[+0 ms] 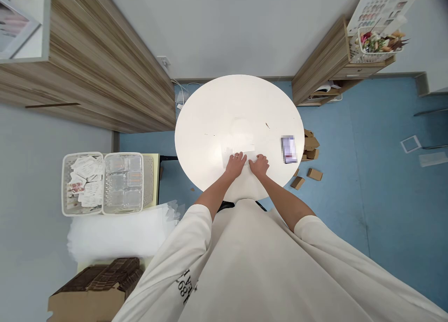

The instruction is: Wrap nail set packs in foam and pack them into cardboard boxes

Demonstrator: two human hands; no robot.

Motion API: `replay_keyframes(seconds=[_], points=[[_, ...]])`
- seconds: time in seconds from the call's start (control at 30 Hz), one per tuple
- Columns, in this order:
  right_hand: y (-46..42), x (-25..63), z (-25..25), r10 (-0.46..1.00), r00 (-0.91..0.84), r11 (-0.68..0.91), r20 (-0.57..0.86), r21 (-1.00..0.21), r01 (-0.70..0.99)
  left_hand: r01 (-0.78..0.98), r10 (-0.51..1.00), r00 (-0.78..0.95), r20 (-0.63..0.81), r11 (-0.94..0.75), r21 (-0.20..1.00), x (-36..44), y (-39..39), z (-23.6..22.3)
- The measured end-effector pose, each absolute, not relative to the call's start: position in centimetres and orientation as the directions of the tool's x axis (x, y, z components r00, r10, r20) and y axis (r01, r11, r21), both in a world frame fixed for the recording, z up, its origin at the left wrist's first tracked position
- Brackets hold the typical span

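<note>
A thin, translucent whitish sheet or bag (228,154) lies on the round white table (217,107), with a brighter white piece (244,148) at its upper part. I cannot make out its exact kind. My left hand (235,164), wearing a ring, lies palm down over its lower middle, fingers stretched forward. Close by on the right, my right hand (259,165) rests at its lower right edge, thumb out to the left and fingers slightly bent. What lies under both palms is hidden. A phone-like purple object (289,149), blurred out, lies right of my right hand.
Left of the table, white baskets hold packets (86,182) and clear boxes (123,182). Below them lie a stack of translucent bags (119,231) and brown cardboard (91,298). Small cardboard boxes (314,174) litter the floor at right. Wooden cabinets (115,65) stand near the wall.
</note>
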State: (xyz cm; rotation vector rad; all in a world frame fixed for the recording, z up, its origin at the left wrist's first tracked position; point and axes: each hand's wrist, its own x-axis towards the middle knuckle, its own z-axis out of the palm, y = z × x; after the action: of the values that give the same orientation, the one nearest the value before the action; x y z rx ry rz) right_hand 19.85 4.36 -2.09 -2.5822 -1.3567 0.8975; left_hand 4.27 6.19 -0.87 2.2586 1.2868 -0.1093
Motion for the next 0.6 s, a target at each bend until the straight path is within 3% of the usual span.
replay_keyframes(seconds=[0.2, 0.33, 0.47, 0.6], points=[[5.0, 19.6, -2.7, 0.76, 0.455, -0.627, -0.463, -0.342, 0.7, 0.862, 0.773, 0.501, -0.389, -0.407, 0.302, 5.0, 6.3, -0.8], [5.4, 19.8, -2.9, 0.748, 0.447, -0.645, -0.491, -0.381, 0.662, 0.866, 0.78, 0.493, -0.385, -0.399, 0.3, 5.1, 6.6, -0.8], [5.4, 19.4, -2.5, 0.762, 0.395, -0.646, -0.513, -0.554, 0.525, 0.85, 0.792, 0.508, -0.337, -0.398, 0.346, 4.4, 6.7, -1.0], [4.9, 18.4, -1.6, 0.854, 0.287, -0.521, -0.434, -0.706, 0.48, 0.816, 0.808, 0.512, -0.291, -0.352, 0.458, 3.7, 6.8, -1.1]])
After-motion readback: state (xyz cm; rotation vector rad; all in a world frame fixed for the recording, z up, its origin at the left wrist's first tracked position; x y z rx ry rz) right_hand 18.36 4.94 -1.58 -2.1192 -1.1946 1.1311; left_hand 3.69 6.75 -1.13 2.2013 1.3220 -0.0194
